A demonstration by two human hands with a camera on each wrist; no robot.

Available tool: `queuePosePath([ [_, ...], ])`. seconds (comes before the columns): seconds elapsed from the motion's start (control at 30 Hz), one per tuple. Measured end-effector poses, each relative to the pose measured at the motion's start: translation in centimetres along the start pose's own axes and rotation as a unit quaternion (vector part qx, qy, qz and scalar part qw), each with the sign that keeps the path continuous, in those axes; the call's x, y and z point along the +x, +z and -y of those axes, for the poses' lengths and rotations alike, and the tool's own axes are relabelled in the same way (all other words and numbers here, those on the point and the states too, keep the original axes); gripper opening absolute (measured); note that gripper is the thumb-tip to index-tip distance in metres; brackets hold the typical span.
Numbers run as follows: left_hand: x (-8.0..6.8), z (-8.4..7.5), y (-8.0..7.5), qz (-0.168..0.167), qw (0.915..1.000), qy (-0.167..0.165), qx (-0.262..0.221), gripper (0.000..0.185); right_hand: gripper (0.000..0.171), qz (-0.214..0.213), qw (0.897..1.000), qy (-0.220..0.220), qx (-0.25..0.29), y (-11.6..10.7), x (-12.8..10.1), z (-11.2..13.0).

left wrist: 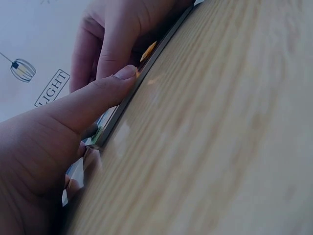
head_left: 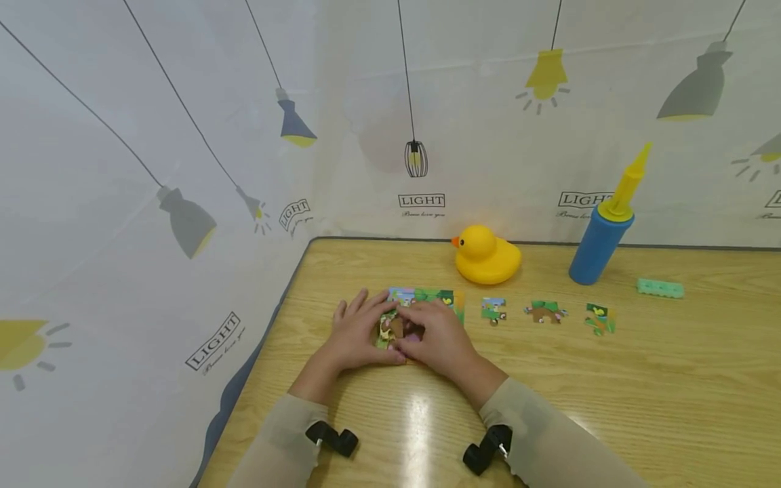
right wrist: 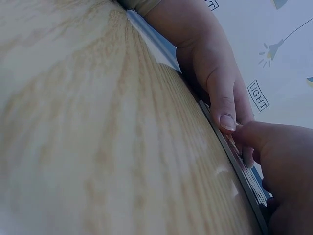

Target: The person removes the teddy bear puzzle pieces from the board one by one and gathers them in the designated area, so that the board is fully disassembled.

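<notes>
A jigsaw puzzle board [head_left: 421, 294] with a colourful picture lies flat on the table, partly covered by both hands. My left hand [head_left: 356, 337] rests at its left side, fingers spread and the thumb along the near edge. Over the board's middle, my right hand [head_left: 444, 341] bends its index finger and thumb around a small brown puzzle piece [head_left: 395, 328], largely covered by the fingers. Low in the left wrist view, the left thumb [left wrist: 105, 93] touches the board's rim. The right wrist view shows both thumbs close together at that rim.
Right of the board lie three loose bits of puzzle: one [head_left: 493, 310], a brown-and-green one [head_left: 546, 312] and another [head_left: 601, 319]. Behind stand a yellow rubber duck [head_left: 488, 256] and a blue hand pump [head_left: 598, 244]. A green block [head_left: 660, 288] lies farther right.
</notes>
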State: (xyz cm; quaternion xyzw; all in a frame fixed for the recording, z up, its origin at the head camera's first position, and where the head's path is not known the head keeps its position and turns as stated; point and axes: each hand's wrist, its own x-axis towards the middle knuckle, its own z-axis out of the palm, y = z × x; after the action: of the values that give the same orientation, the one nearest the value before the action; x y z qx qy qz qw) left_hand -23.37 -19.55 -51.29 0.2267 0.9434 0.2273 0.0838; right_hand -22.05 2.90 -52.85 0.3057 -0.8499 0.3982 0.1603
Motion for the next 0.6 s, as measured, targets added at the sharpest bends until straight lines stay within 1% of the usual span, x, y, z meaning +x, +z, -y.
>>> queuePosePath([
  [0.07, -0.02, -0.05, -0.04, 0.000, 1.0000, 0.000, -0.001, 0.106, 0.055, 0.001, 1.000, 0.000, -0.005, 0.00, -0.02, -0.02],
  [0.13, -0.04, -0.01, -0.04, 0.000, 1.0000, 0.000, 0.000, 0.106, 0.054, 0.003, 1.000, 0.006, -0.012, 0.07, -0.03, 0.01],
  [0.33, -0.12, 0.20, -0.02, 0.000, 1.0000, -0.003, 0.003, 0.107, 0.050, 0.020, 0.999, 0.039, -0.019, -0.01, 0.06, 0.31],
  [0.4, -0.07, 0.26, 0.03, 0.002, 1.0000, -0.004, 0.008, 0.108, 0.048, 0.019, 0.999, 0.043, -0.015, -0.10, 0.07, 0.39],
  [0.47, -0.02, 0.28, 0.07, 0.003, 0.9999, -0.002, 0.011, 0.108, 0.046, 0.016, 0.999, 0.043, -0.009, -0.24, 0.06, 0.48],
  [0.6, 0.02, 0.19, 0.08, -0.001, 1.0000, 0.001, 0.007, 0.106, 0.042, 0.012, 0.999, 0.029, -0.006, -0.57, -0.01, 0.60],
])
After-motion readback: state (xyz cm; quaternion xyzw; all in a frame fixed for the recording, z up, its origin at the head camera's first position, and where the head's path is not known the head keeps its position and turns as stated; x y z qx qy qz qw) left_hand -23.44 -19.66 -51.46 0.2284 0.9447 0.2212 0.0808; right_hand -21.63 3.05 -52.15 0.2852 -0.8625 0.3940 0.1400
